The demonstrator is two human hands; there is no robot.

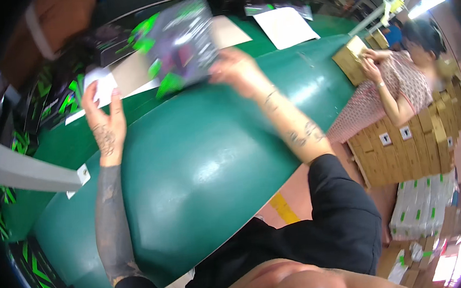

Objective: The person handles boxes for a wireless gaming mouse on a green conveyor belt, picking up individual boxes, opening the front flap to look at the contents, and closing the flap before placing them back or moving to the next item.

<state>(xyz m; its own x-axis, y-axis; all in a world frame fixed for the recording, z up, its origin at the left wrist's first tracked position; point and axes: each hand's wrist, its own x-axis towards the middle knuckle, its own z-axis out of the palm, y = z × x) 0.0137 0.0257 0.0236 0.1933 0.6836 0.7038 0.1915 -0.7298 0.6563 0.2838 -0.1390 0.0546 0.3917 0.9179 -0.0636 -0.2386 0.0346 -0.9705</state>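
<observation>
At the far side of the green table, my right hand (238, 73) grips the lower right corner of a dark, shiny flat package (182, 45) with bright green patches. Motion smears the package, so its exact kind is unclear. Further left, my left hand (108, 121) is raised with its thumb and fingers around a small white piece (101, 84) that looks like paper. Beneath and behind the package lie a beige sheet (231, 33) and part of a white one. No contact shows between the left hand and the package.
Black-and-green boxes (48, 99) line the far left side. White sheets (286, 27) lie at the back right. A grey metal bar (32, 167) juts in from the left. Across the table's right end, another person holds a cardboard box (349, 61) near stacked cartons (404, 149).
</observation>
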